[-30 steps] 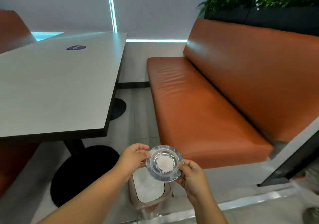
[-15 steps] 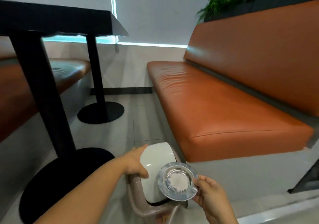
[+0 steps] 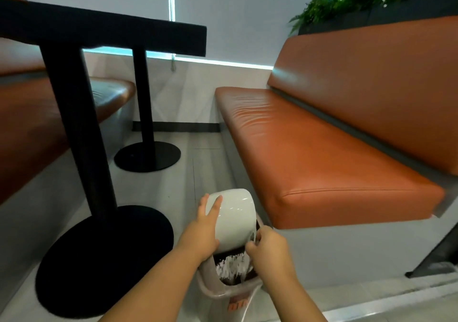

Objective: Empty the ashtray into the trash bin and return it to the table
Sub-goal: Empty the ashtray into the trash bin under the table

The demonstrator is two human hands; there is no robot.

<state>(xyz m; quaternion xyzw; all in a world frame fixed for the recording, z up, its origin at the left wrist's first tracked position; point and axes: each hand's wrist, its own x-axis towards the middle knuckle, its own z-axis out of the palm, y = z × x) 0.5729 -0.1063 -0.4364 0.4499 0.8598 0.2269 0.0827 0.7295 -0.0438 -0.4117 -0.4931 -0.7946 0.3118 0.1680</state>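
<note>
A small pinkish trash bin [image 3: 223, 294] stands on the floor by the bench corner. Its white swing lid [image 3: 235, 217] is tilted back. My left hand [image 3: 203, 232] lies flat against the lid with fingers spread, pushing it. My right hand [image 3: 269, 252] grips the glass ashtray [image 3: 252, 238], tipped over the opening; only a sliver of its rim shows beyond my fingers. White ash [image 3: 231, 266] shows inside the dark opening below the ashtray. The dark table [image 3: 124, 36] is seen from below at the upper left.
The table's black post and round base [image 3: 104, 259] stand just left of the bin; a second base [image 3: 147, 156] sits further back. An orange bench [image 3: 322, 160] runs along the right, another [image 3: 37, 123] on the left. Grey floor lies between them.
The view dropped lower. My left hand pushed the lid further back. My right hand brought the ashtray from beside the lid to the opening and tipped it, so its bowl is now hidden.
</note>
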